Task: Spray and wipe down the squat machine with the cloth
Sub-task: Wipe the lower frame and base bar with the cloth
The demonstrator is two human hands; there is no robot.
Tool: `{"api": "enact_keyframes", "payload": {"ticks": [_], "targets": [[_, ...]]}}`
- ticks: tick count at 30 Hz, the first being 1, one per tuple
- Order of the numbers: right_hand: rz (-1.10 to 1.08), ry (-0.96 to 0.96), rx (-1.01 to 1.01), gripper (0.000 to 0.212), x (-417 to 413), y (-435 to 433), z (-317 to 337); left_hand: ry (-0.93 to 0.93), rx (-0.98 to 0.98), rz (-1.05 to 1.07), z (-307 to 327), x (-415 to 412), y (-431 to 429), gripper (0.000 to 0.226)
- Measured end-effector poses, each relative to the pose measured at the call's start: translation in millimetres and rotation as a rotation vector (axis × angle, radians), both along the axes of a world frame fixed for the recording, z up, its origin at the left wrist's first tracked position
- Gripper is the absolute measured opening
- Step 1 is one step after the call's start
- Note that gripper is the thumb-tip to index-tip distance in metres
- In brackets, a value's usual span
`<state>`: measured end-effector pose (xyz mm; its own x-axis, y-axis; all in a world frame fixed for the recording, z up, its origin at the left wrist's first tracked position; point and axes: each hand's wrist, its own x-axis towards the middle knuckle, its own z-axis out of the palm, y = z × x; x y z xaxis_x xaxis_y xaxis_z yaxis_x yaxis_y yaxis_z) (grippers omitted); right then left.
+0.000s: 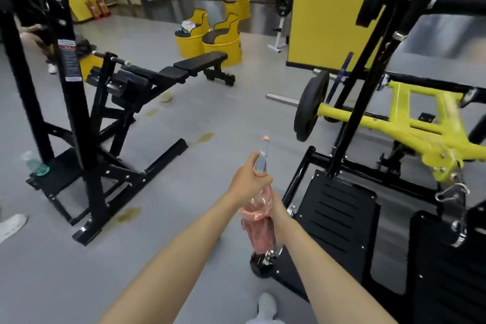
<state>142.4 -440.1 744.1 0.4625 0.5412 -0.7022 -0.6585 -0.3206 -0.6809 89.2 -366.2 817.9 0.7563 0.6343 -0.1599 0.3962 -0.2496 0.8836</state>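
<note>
I hold a spray bottle (259,204) out in front of me, its clear pinkish body upright and its peach-tipped nozzle (266,139) pointing away. My left hand (248,181) grips the sprayer head. My right hand (276,209), mostly hidden behind the bottle, is curled round the body. A pink cloth (259,235) hangs down under that hand. The squat machine (420,123) stands to the right, with a yellow-green arm, a black frame and black slotted footplates (339,218). The hands are left of the footplates and do not touch the machine.
A black weight plate (310,108) sits on the machine's near arm. A black rack (71,87) with a water bottle (35,166) on its base stands at left, an adjustable bench (189,67) behind it. Yellow barrel seats (210,39) are farther back. Grey floor lies between.
</note>
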Motion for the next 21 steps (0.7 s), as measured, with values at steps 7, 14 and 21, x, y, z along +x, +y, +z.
{"api": "enact_keyframes", "payload": {"ticks": [7, 14, 21], "targets": [[0.088, -0.029, -0.018, 0.044, 41, 54, 4, 0.194, 0.124, -0.122, -1, 64, 65, 0.046], [0.005, -0.191, -0.226, 0.029, 103, 70, -17, 0.327, 0.187, -0.312, -14, 129, 96, 0.036], [0.143, -0.315, -0.34, 0.018, 156, 95, -69, 0.443, 0.179, -0.576, -78, 227, 119, 0.036]]}}
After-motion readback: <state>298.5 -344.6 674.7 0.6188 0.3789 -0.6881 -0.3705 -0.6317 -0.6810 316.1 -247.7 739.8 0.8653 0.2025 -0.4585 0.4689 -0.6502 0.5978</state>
